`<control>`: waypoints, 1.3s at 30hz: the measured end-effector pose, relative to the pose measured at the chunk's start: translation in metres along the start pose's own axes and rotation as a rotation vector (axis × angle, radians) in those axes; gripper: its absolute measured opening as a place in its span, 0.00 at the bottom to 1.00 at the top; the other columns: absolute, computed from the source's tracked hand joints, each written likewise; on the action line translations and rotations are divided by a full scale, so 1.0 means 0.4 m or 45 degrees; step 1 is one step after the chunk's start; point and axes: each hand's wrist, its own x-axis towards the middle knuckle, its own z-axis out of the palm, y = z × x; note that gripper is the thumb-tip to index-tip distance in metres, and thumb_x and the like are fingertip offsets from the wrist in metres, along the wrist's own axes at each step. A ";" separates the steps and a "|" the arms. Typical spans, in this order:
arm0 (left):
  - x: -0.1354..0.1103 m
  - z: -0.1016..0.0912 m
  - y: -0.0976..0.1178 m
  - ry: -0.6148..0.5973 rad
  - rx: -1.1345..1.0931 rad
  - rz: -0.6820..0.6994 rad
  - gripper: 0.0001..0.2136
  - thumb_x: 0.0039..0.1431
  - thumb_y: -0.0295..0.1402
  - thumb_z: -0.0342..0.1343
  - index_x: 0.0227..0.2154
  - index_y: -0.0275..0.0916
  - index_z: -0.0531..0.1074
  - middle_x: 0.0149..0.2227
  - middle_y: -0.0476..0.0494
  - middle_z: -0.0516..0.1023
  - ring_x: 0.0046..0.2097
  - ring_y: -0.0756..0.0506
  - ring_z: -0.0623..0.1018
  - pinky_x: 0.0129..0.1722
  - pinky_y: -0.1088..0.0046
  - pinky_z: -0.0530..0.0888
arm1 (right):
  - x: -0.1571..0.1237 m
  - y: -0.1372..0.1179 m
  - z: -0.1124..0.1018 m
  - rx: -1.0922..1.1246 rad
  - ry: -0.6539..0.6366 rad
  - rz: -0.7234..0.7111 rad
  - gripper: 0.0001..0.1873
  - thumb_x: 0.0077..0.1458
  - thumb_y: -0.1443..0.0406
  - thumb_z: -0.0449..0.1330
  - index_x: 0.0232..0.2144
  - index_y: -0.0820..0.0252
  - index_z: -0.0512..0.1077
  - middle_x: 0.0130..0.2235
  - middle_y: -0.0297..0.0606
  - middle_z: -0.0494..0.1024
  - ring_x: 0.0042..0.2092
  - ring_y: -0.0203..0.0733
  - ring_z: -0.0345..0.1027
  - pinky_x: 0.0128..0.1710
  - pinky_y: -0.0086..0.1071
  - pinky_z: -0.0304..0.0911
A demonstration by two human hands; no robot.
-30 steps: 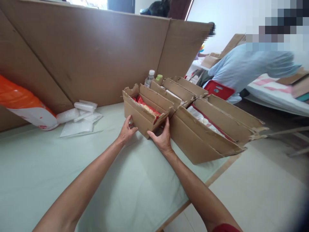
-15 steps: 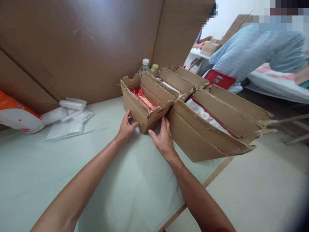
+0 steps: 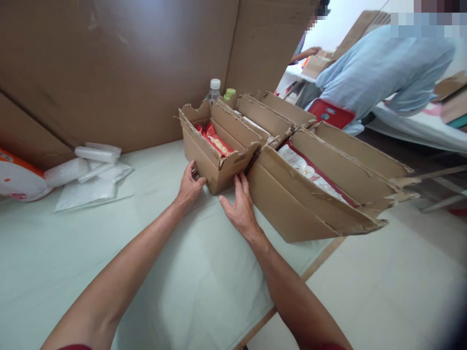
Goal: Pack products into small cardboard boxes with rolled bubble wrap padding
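A small cardboard box (image 3: 204,153) without a lid stands on the pale green cloth, with red packets (image 3: 215,140) inside. My left hand (image 3: 190,183) touches its long front side, fingers apart. Against its short right side rest the fingertips of my right hand (image 3: 239,204), thumb spread away. Neither hand is wrapped round anything. A larger cardboard box (image 3: 302,204) sits close to the right, holding white patterned packs (image 3: 310,172) and something dark red. Behind the small box is another cardboard box (image 3: 260,109) with white items, partly hidden.
Clear plastic packs (image 3: 93,182) and an orange-white bag (image 3: 22,177) lie at left. A bottle (image 3: 214,90) and a green cap (image 3: 229,93) show behind the boxes. A large cardboard panel (image 3: 146,63) stands at the back. A person in light blue (image 3: 386,73) sits on a red chair (image 3: 332,115).
The view has shifted slightly, so the boxes and plastic packs appear a little further left. Both hands keep their places at the small box. The person in light blue has moved an arm.
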 end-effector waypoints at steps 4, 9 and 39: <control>-0.006 0.000 0.001 -0.019 0.023 0.026 0.38 0.44 0.30 0.59 0.62 0.35 0.60 0.62 0.29 0.68 0.61 0.34 0.71 0.61 0.53 0.70 | -0.001 -0.005 0.002 -0.007 -0.004 0.028 0.41 0.57 0.59 0.59 0.69 0.65 0.53 0.71 0.57 0.49 0.71 0.58 0.49 0.63 0.52 0.64; -0.017 -0.001 -0.004 -0.074 0.083 0.050 0.37 0.47 0.31 0.60 0.63 0.37 0.59 0.64 0.30 0.66 0.61 0.35 0.71 0.60 0.54 0.71 | 0.008 -0.022 -0.023 -0.152 -0.006 0.036 0.34 0.55 0.60 0.60 0.62 0.70 0.64 0.66 0.60 0.62 0.66 0.58 0.59 0.62 0.50 0.61; -0.669 -0.892 0.363 0.603 1.648 0.241 0.13 0.54 0.32 0.55 0.42 0.41 0.78 0.51 0.38 0.81 0.55 0.37 0.77 0.56 0.51 0.73 | -0.199 -0.188 0.224 -0.156 -0.477 -1.324 0.32 0.64 0.55 0.54 0.68 0.56 0.60 0.62 0.45 0.73 0.59 0.57 0.70 0.50 0.49 0.70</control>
